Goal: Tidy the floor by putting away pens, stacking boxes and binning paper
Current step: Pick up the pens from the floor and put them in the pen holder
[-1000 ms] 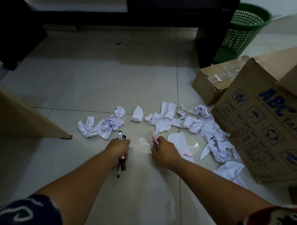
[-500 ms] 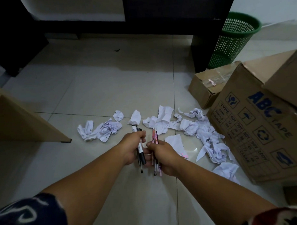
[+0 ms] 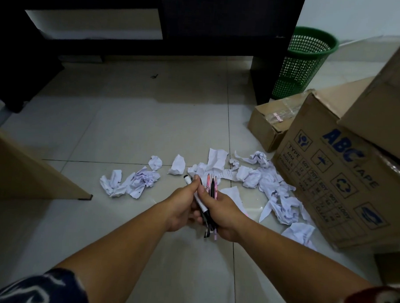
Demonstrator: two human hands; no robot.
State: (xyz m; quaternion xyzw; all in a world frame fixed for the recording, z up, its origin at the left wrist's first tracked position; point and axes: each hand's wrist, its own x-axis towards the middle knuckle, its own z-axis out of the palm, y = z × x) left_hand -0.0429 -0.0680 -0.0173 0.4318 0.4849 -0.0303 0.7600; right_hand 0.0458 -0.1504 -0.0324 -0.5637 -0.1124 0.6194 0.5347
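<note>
My left hand (image 3: 183, 205) and my right hand (image 3: 224, 212) meet above the floor tiles, both curled round a bunch of pens. A black-and-white marker (image 3: 193, 192) runs between the two hands, pinched by my left fingers. Pink and black pens (image 3: 211, 186) stick up from my right hand. Crumpled white paper (image 3: 262, 177) lies scattered on the floor just beyond the hands, with more crumpled paper (image 3: 129, 182) to the left. A green mesh bin (image 3: 299, 61) stands at the back right.
A big cardboard box marked ABC TAPE (image 3: 345, 171) sits at the right, another box leaning on it, and a smaller box (image 3: 271, 124) behind. A dark desk (image 3: 200, 25) spans the back. A light wooden panel (image 3: 21, 173) juts in from the left.
Both hands lifted pens off the floor and came together; the marker from my left hand now lies across into my right hand's bunch.
</note>
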